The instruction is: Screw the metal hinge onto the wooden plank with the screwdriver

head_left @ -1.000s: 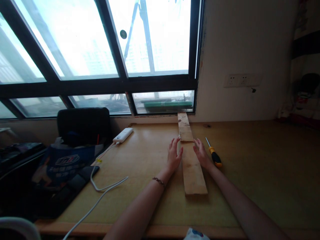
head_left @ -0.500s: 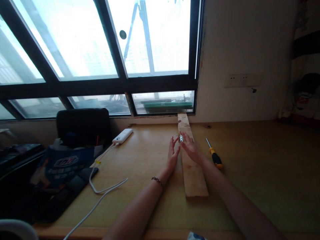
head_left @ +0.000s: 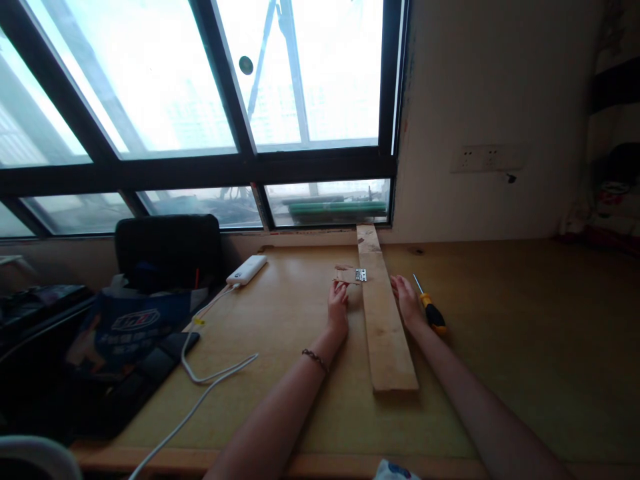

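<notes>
A long wooden board (head_left: 387, 333) lies lengthwise on the table, its far end by the window. A small metal hinge (head_left: 361, 275) sits at the board's left edge and joins it to a small thin piece of wood (head_left: 345, 272), which sticks out to the left. My left hand (head_left: 339, 307) has its fingers closed at the near edge of that small piece. To the right of the board is my right hand (head_left: 409, 303), fingers apart and holding nothing, close to the board's right edge. Just right of it lies a yellow and black screwdriver (head_left: 433, 315).
A white power bank (head_left: 247, 271) with a white cable (head_left: 220, 377) lies on the left of the table (head_left: 300, 400). Beyond the left edge are a black chair (head_left: 167, 250) and a blue bag (head_left: 133, 323). Window and wall close off the back.
The small wooden piece has swung down to the left, away from the board. My right hand has moved off the hinge to the board's right side; my left hand has shifted slightly left and nearer.
</notes>
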Tool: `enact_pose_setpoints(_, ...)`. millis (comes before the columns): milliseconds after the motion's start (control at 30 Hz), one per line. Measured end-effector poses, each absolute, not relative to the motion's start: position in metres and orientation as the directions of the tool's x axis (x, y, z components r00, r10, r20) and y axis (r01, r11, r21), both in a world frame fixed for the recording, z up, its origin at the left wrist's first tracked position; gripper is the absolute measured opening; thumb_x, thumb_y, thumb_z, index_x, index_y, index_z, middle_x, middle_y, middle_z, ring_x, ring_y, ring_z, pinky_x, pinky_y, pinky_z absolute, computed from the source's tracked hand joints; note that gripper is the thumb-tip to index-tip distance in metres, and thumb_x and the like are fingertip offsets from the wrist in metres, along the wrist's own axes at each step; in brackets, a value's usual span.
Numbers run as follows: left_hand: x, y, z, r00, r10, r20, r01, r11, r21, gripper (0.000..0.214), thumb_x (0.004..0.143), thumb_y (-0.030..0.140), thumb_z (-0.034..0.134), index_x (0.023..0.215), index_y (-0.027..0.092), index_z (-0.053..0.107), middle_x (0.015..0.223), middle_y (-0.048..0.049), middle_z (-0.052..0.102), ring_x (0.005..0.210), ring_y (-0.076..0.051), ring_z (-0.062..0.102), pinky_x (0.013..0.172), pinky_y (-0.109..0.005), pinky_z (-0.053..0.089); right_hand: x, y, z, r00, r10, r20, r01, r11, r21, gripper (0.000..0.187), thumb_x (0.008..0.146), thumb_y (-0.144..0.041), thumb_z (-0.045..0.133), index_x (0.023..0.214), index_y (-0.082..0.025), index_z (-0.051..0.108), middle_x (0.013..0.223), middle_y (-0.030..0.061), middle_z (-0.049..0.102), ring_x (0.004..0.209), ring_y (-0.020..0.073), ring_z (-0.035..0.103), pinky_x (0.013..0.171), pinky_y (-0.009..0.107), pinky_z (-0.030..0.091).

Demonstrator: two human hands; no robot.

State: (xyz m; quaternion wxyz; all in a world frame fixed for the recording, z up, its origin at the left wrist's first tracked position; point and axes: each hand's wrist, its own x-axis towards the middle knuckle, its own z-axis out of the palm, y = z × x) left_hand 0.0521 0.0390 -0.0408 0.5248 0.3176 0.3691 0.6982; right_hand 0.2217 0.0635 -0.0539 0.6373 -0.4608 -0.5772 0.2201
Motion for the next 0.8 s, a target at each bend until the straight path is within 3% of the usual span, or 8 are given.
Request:
enact_pose_setpoints(167,0.049,0.040,-0.040,-0.180,0.983,-0.031,-0.655,-0.096,0.750,0.024,0.070,0.025,0.057,0.093,0.021,0.056,0.101,-0.0044,0.061,0.097,-0.016,0.056,0.075,-0.025,0.041,0.219,0.067,-0.062,0.293,0.882,0.368,0.138,0.342,-0.930,0.037,0.081,-0.047,0.041,0.099,-0.018,0.056,0.103,0.0103,0.065,0.094,0.0224,0.061,0.076,0.037,0.050)
enact_pose_setpoints(300,0.048,0.042,-0.039,-0.105,0.986,-0.130,-0.769,0.003,0.639,0.017,0.074,0.022,0.053,0.089,0.017,0.058,0.087,-0.0062,0.063,0.083,-0.014,0.059,0.074,-0.027,0.044,0.220,0.066,-0.062,0.307,0.881,0.359,0.153,0.327,-0.933,0.036,0.080,-0.047,0.042,0.096,-0.018,0.056,0.100,0.0098,0.066,0.092,0.0224,0.061,0.073,0.036,0.050)
enact_pose_setpoints(467,0.045,0.047,-0.038,-0.043,0.973,-0.225,-0.828,0.091,0.554,0.015,0.079,0.017,0.045,0.084,0.013,0.059,0.085,-0.0098,0.062,0.079,-0.014,0.060,0.076,-0.027,0.047,0.222,0.065,-0.063,0.364,0.868,0.338,0.168,0.296,-0.940,0.033,0.077,-0.046,0.044,0.091,-0.019,0.057,0.095,0.0093,0.067,0.087,0.0228,0.063,0.070,0.036,0.050)
enact_pose_setpoints(567,0.043,0.048,-0.039,-0.046,0.967,-0.252,-0.832,0.103,0.545,0.017,0.080,0.016,0.042,0.085,0.013,0.058,0.085,-0.0105,0.062,0.078,-0.014,0.061,0.075,-0.026,0.049,0.222,0.063,-0.058,0.375,0.835,0.402,0.222,0.340,-0.914,0.031,0.076,-0.045,0.045,0.084,-0.020,0.061,0.079,0.0070,0.069,0.074,0.0225,0.064,0.060,0.033,0.050)
enact_pose_setpoints(667,0.049,0.044,-0.040,-0.150,0.943,-0.297,-0.805,0.058,0.590,0.013,0.080,0.016,0.043,0.084,0.014,0.055,0.082,-0.0093,0.061,0.075,-0.014,0.062,0.073,-0.026,0.050,0.220,0.056,-0.048,0.315,0.851,0.420,0.259,0.349,-0.901,0.031,0.076,-0.044,0.044,0.076,-0.021,0.064,0.058,0.0047,0.066,0.060,0.0215,0.061,0.052,0.030,0.046)
enact_pose_setpoints(800,0.067,0.029,-0.041,-0.228,0.917,-0.328,-0.743,0.054,0.667,0.007,0.074,0.013,0.050,0.081,0.014,0.053,0.079,-0.0086,0.061,0.070,-0.014,0.062,0.070,-0.027,0.050,0.215,0.036,-0.034,0.281,0.953,0.117,0.246,0.046,-0.968,0.034,0.074,-0.044,0.046,0.076,-0.017,0.067,0.056,0.0051,0.065,0.064,0.0215,0.061,0.055,0.027,0.043)
